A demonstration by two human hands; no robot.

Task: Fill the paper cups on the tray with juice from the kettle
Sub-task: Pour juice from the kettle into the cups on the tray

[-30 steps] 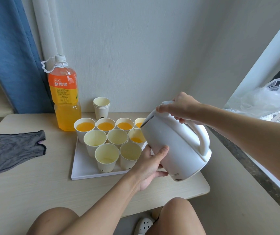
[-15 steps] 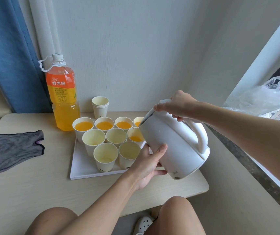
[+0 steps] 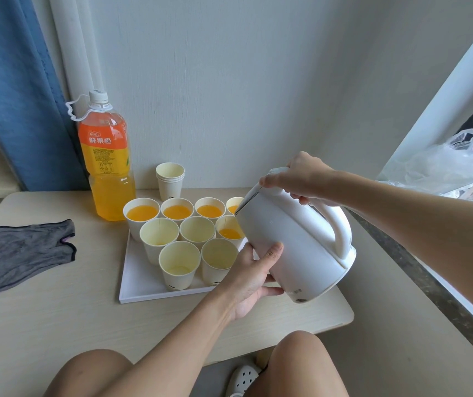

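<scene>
We see only the head view. The white kettle (image 3: 295,242) is held in the air over the right edge of the white tray (image 3: 140,285). It is tipped to the left, with its spout at the rim of the right-hand cup of the middle row (image 3: 229,231), which has orange juice in its bottom.

The right hand (image 3: 298,174) reaches in from the right, its fingers curled round the top of the kettle's handle beside the lid. The left hand (image 3: 253,270) comes up from the near side, spread wide. Its thumb lies flat on the kettle's wall and its fingers lie under the body, bearing it rather than clasping it.

On the tray we count four filled cups in the far row (image 3: 141,213), the rightmost half hidden by the kettle. The other two cups in the middle row (image 3: 159,234) and the two near cups (image 3: 180,265) show pale insides.

The tray sits on a light wooden table (image 3: 43,310). Far left of it stands a juice bottle (image 3: 106,156), with a stack of spare cups (image 3: 170,180) just to its right. A grey cloth (image 3: 29,250) lies at the left, and a plastic bag (image 3: 444,164) rests on the sill at the right.
</scene>
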